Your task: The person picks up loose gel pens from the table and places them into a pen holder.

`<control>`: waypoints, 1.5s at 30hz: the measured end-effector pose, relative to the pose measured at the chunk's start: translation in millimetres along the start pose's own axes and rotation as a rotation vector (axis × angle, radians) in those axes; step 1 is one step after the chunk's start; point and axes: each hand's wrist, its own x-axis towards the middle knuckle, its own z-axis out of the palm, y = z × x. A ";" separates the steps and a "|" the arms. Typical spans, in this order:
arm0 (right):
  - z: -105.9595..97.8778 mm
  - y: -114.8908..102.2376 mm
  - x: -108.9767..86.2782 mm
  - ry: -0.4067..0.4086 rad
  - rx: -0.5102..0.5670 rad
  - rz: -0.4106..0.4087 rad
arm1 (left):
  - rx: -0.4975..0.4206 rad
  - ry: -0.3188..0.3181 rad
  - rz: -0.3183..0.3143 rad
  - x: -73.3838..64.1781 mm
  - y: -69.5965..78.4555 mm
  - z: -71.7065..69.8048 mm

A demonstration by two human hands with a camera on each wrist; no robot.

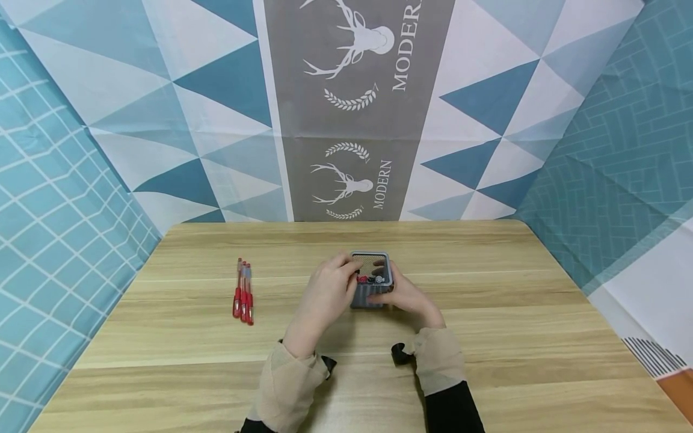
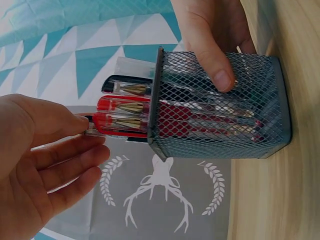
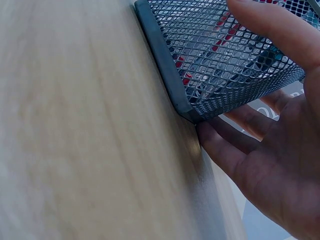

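Note:
A dark metal mesh pen holder [image 1: 368, 297] stands upright on the wooden table. My right hand [image 1: 409, 297] grips it from the right side, thumb across the near mesh wall and fingers around the other side. Above the rim, my left hand [image 1: 328, 287] pinches the black-tipped end of a pen [image 2: 90, 126] between thumb and forefinger, its other fingers loosely bent. The rest of that pen is hidden behind the others. Red-capped pens [image 2: 120, 105] and a black-capped pen [image 2: 125, 88] stick out of the holder in the left wrist view.
Three red pens [image 1: 243, 296] lie side by side on the table [image 1: 178, 337], left of the holder. Behind the table hangs a patterned cloth [image 1: 346, 120] with deer heads and triangles. Black straps [image 1: 400, 355] show at the cuffs.

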 end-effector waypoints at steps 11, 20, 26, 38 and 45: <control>-0.1 -0.1 0.4 0.004 -0.009 0.004 | 0.009 -0.014 0.015 0.1 -2.8 4.7; -0.6 -0.8 0.2 0.006 -0.003 0.010 | 0.028 -0.021 0.051 0.6 -5.2 7.5; -0.8 -0.8 0.3 -0.004 0.018 -0.001 | 0.033 -0.048 0.048 0.8 -5.8 8.6; -1.2 -1.4 -0.1 0.029 -0.031 0.056 | 0.015 0.014 0.046 0.2 -8.3 6.1; -1.0 -2.0 1.4 0.012 0.004 0.044 | -0.027 0.198 0.040 2.1 -8.6 0.2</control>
